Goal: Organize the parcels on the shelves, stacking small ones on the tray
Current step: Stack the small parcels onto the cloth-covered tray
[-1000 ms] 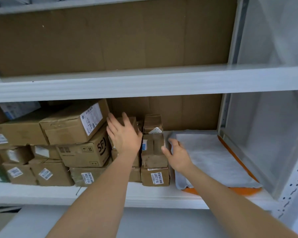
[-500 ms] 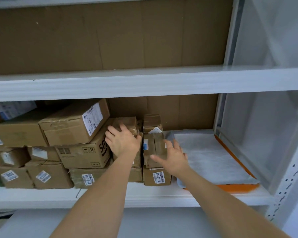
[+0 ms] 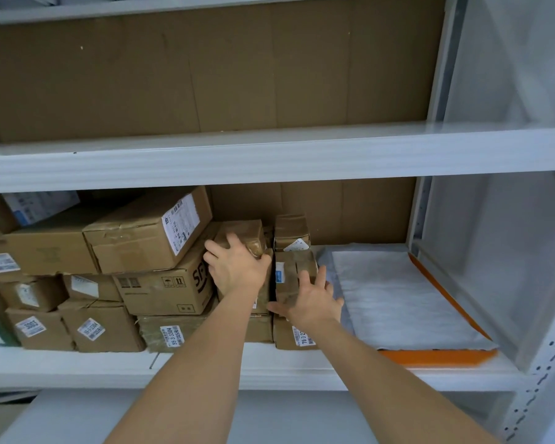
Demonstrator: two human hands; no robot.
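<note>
Head view: two bare hands among small taped parcels on a white metal shelf (image 3: 269,363).

Largest first — the shelf carries a heap of brown cardboard boxes (image 3: 148,232) stacked at the left, likely kept apart as the big ones, and at the right a flat orange tray under a grey padded sheet (image 3: 398,296), nothing on it yet. Between them stand the small ones in two short columns. The left hand (image 3: 237,270) lies over the small brown tape-wrapped parcel (image 3: 244,232) topping the near column, fingers curled round its front edge — a grip, I'd judge, for lifting it across. The right hand (image 3: 311,302) has fingers spread and straight against the neighbouring small brown parcel with a blue label (image 3: 289,267), seemingly steadying that column beside the tray.
</note>
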